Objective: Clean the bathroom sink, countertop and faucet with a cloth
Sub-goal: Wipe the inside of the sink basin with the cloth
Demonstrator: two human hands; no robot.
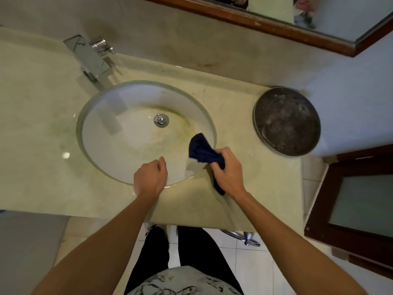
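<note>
The dark blue cloth (pixel 203 151) is bunched in the right hand (pixel 228 169), whose fingers are curled round its middle; one loose end spills forward over the near-right rim of the sink (pixel 146 133) and a short tail hangs below the wrist against the countertop (pixel 244 116). It looks soft, light and limp, so it should fold to the curve of the bowl, and it probably drags rather than slides if it is damp. Wadded in the palm seems the sensible hold, since a pinched corner would leave it flapping and give little pressure. The left hand (pixel 151 177) holds nothing, its fingers loosely curled, at the sink's near rim; whether it actually rests on the rim cannot be told. The basin is smooth and glassy-rimmed, likely slick when wet, with a yellowish stain ringing the drain (pixel 161 120) that may call for firm rubbing. At the far left the chrome faucet (pixel 91 58) stands over the basin, hard-edged and untouched. To the right, on the countertop, sits a dark round pan (pixel 287 121).
</note>
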